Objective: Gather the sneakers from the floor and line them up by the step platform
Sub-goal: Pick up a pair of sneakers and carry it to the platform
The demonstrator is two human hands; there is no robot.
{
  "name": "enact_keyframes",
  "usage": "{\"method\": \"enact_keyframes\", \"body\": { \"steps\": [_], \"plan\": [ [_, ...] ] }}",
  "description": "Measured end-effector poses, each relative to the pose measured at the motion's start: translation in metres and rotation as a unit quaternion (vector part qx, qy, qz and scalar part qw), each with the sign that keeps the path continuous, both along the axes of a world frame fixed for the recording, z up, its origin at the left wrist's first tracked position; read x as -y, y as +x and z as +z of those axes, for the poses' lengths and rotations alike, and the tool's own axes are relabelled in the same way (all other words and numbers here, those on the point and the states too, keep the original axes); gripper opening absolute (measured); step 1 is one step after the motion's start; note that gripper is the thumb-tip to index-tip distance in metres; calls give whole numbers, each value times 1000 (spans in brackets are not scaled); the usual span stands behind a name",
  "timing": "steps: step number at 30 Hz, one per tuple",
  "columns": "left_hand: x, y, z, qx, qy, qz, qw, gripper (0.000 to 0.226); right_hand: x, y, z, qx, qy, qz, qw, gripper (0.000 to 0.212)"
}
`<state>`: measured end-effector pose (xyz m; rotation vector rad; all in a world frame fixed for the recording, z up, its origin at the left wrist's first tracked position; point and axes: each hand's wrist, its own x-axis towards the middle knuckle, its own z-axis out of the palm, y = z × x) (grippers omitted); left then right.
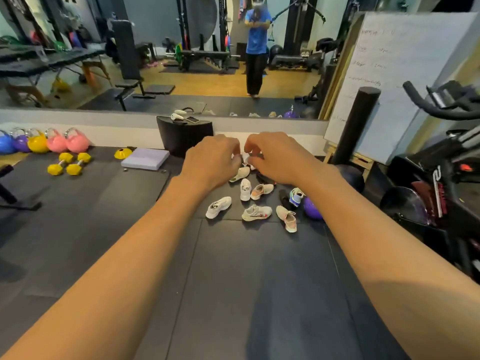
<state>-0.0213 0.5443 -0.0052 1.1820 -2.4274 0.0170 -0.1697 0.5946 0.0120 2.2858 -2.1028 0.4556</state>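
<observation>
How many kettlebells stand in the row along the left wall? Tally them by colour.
Blue kettlebell: 1
Purple kettlebell: 1
Yellow kettlebell: 1
Pink kettlebells: 2
Total: 5

Sneakers (255,201) scattered right of step platform (185,135)

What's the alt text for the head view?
Both bare hands, left hand and right hand, reach out with fingers curled above scattered sneakers on a dark gym mat. Beyond them a black step platform stands against a wall mirror.
</observation>
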Motion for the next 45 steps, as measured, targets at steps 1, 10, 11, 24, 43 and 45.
{"method": "enact_keyframes", "body": {
  "steps": [1, 10, 11, 24, 43, 45],
  "plan": [
    [24, -12, -5, 0, 2, -5, 1000, 21, 23, -10, -6, 0, 4, -6, 1000, 23],
    [213, -88, -40, 16, 55, 12, 998, 21, 214, -89, -56, 37, 52, -12, 998, 20],
    [232, -93, -44, 12, 56, 20, 998, 22, 231, -95, -60, 48, 57, -16, 997, 21],
    [462, -202, -171, 43, 122, 20, 991, 25, 446, -192, -178, 106, 130, -143, 975, 25],
    [695, -341, -566, 96, 321, 14, 942, 29, 658, -294, -607, 262, 297, -271, 877, 31],
    [703, -340, -612, 100, 337, 13, 936, 29, 667, -292, -657, 271, 319, -287, 862, 36]
  ]
}}
